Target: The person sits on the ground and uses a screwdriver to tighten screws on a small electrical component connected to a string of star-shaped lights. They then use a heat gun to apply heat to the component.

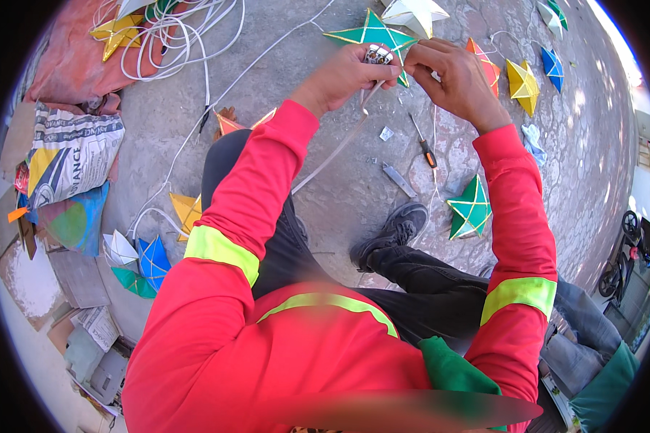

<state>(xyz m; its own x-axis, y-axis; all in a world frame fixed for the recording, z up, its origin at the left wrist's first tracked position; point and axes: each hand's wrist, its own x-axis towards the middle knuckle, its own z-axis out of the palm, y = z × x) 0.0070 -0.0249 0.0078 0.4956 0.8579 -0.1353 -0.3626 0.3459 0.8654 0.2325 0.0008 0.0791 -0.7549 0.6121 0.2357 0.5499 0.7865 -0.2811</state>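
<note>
The left hand (357,78) closes its thumb and fingers around a small white fitting (378,53), which lies at the upper centre between the hands, above the paving (325,155), its dark-spotted face turned toward the viewer and its long axis too covered to tell. The right hand (451,76) sits just beside it, fingers curled and thumb near the index finger; whether they pinch anything cannot be told. A pale cord (330,157) slants from below the left hand toward the lower left.
</note>
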